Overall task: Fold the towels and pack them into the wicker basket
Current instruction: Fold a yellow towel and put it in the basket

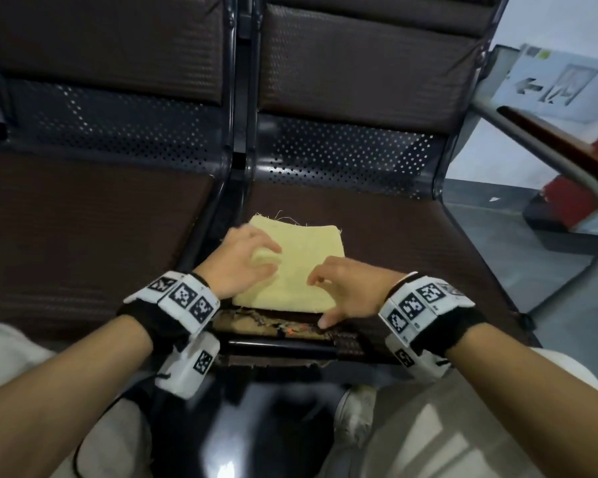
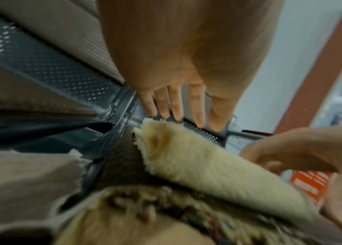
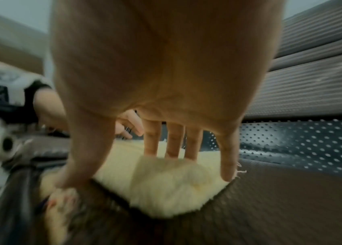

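Observation:
A pale yellow towel (image 1: 301, 267) lies folded into a small rectangle near the front of the right-hand brown seat (image 1: 411, 257). My left hand (image 1: 256, 260) hovers over its left part with spread, relaxed fingers; in the left wrist view the left hand (image 2: 178, 106) has straight fingers just above the towel (image 2: 207, 167). My right hand (image 1: 339, 291) rests on the near right part, fingertips touching the towel (image 3: 165, 187) and the thumb down at the seat's front edge. No wicker basket is in view.
The seat's front edge (image 1: 273, 326) is torn, with frayed padding showing. A second brown seat (image 1: 83, 236) lies to the left beyond a metal divider. A curved armrest (image 1: 567, 160) stands at the right, with grey floor beyond it. My knees are below.

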`<state>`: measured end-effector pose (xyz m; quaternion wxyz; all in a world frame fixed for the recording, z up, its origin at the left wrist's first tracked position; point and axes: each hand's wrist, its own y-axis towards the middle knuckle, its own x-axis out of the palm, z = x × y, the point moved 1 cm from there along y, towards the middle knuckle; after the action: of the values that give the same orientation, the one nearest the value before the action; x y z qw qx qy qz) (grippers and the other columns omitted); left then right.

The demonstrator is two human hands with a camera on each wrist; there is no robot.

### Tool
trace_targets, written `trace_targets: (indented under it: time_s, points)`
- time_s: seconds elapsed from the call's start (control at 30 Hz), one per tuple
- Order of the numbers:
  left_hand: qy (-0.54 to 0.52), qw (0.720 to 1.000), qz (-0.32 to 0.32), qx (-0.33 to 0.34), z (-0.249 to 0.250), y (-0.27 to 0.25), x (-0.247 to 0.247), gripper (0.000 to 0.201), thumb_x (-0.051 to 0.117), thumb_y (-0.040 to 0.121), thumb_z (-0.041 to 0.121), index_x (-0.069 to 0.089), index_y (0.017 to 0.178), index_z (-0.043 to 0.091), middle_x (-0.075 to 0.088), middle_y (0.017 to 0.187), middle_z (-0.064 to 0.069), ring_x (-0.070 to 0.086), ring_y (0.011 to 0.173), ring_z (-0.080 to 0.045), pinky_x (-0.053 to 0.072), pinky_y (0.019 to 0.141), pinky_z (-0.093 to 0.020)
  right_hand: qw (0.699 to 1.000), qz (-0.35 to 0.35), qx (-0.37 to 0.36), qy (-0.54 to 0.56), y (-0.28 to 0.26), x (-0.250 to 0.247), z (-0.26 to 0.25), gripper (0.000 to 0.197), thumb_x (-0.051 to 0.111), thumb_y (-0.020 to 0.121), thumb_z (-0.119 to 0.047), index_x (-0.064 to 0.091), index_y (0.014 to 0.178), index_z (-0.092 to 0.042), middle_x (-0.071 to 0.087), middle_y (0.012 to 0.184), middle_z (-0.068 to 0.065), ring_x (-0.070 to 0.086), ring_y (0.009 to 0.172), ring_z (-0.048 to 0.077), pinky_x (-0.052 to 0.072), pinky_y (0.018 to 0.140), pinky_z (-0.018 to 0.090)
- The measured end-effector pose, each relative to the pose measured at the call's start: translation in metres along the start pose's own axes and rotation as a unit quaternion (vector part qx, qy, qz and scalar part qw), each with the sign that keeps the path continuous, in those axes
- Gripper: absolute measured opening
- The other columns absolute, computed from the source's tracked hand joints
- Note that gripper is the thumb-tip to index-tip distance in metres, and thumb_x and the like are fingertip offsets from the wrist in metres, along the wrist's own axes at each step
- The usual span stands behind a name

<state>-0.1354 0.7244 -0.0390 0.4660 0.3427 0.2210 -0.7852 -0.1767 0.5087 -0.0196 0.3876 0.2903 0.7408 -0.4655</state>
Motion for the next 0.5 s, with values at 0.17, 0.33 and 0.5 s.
trace_targets:
  time_s: [0.17, 0.33, 0.5]
  points:
    - [0.094, 0.986, -0.138, 0.006, 0.000, -0.024, 0.013, 0.064, 0.061, 0.083, 0.052, 0.044, 0.139, 0.025, 0.032, 0.149, 0.007, 0.024, 0.139, -0.012, 0.019, 0.117, -0.030, 0.994, 0.100, -0.006, -0.037, -0.007, -0.003, -0.005, 0.029, 0.055, 0.086, -0.007, 0.062, 0.113, -0.016, 0.065, 0.108, 0.006, 0.058, 0.104, 0.026, 0.047, 0.089, 0.035]
    - [0.149, 0.985, -0.082, 0.020, 0.003, -0.032, 0.008, 0.032, 0.060, 0.088, 0.034, 0.058, 0.119, 0.029, 0.055, 0.127, 0.008, 0.050, 0.119, -0.015, 0.041, 0.101, -0.039, 0.988, 0.151, -0.014, 0.028, -0.024, -0.011, -0.005, 0.027, 0.053, 0.084, -0.005, 0.068, 0.103, -0.016, 0.068, 0.092, -0.001, 0.059, 0.088, 0.016, 0.045, 0.075, 0.024]
    - [0.133, 0.990, -0.054, 0.010, 0.023, -0.035, -0.004, 0.009, 0.048, 0.087, 0.022, 0.055, 0.082, 0.021, 0.060, 0.078, -0.001, 0.059, 0.072, -0.022, 0.051, 0.068, -0.042, 0.986, 0.160, -0.005, 0.052, -0.035, -0.011, 0.004, 0.027, 0.063, 0.081, -0.012, 0.067, 0.107, -0.019, 0.066, 0.097, -0.005, 0.058, 0.092, 0.014, 0.041, 0.077, 0.021]
